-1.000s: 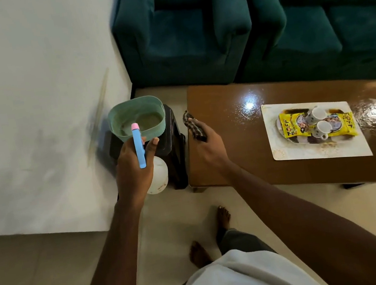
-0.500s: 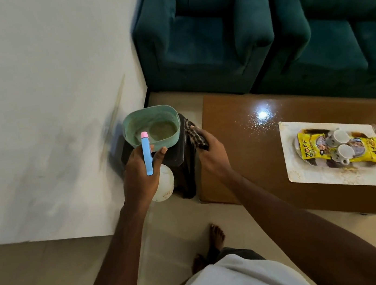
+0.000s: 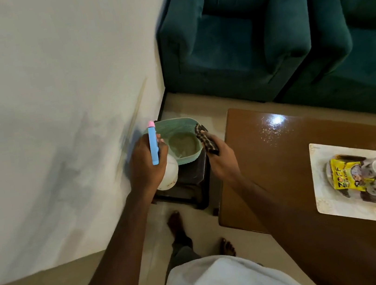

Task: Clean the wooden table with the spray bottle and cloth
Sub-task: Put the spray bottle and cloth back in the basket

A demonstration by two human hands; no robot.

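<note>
We see the left hand gripping the spray bottle beside the green tub. The right hand holds the cloth, maybe over the tub's rim, near the wooden table.

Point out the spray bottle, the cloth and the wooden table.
spray bottle [image 3: 153, 147]: head view, blue sprayer top.
cloth [image 3: 206, 140]: head view, middle of checked fabric.
wooden table [image 3: 271, 166]: head view, bare glossy top.

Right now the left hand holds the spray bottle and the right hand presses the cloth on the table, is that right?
Not quite. The left hand does hold the spray bottle, and the right hand grips the cloth, but the cloth is off the table, held by the basin rim, as the head view shows.
</note>
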